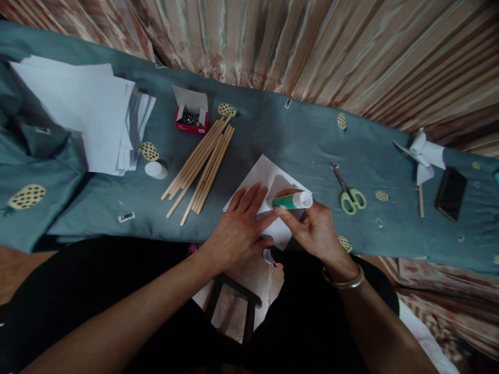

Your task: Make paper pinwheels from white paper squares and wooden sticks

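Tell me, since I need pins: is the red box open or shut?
Open: the red box's white flap stands up, and small metal pieces show inside.

The scene is dimly and softly lit, with faint shadows cast beside the paper stack and sticks, the lower foreground is lost in near black, and strong wide-angle bending is noted along the edges.

We saw the sticks left of the sheet, the box behind them, scissors right, the phone farthest right.
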Demonstrator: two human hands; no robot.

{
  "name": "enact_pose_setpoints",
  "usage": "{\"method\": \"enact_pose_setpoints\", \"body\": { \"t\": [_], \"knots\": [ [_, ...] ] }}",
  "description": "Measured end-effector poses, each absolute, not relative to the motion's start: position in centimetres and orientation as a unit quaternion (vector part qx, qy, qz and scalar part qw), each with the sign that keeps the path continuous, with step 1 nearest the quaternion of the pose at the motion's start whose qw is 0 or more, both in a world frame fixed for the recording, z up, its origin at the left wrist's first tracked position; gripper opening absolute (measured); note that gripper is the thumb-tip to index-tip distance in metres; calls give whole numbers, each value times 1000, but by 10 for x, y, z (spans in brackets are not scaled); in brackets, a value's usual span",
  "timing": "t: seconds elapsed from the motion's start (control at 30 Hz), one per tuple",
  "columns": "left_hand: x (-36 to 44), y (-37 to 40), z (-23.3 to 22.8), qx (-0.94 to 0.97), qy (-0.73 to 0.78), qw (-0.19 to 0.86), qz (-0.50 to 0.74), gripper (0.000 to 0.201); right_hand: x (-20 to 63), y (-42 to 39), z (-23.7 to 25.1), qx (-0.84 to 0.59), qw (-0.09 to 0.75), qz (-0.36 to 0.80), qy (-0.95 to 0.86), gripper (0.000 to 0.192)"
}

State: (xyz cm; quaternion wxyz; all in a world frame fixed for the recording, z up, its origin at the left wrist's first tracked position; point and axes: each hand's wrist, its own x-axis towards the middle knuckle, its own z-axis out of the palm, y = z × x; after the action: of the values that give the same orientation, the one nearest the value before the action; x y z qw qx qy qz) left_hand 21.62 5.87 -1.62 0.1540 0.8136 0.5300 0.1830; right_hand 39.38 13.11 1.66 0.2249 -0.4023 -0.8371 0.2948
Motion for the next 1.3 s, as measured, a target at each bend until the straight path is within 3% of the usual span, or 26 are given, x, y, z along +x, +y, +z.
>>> {"method": "enact_pose_setpoints", "body": {
  "t": [1.3],
  "knots": [
    [217, 57, -18, 809, 533, 156, 191, 68, 386, 139, 14, -430, 240, 281, -824, 19]
  ]
}}
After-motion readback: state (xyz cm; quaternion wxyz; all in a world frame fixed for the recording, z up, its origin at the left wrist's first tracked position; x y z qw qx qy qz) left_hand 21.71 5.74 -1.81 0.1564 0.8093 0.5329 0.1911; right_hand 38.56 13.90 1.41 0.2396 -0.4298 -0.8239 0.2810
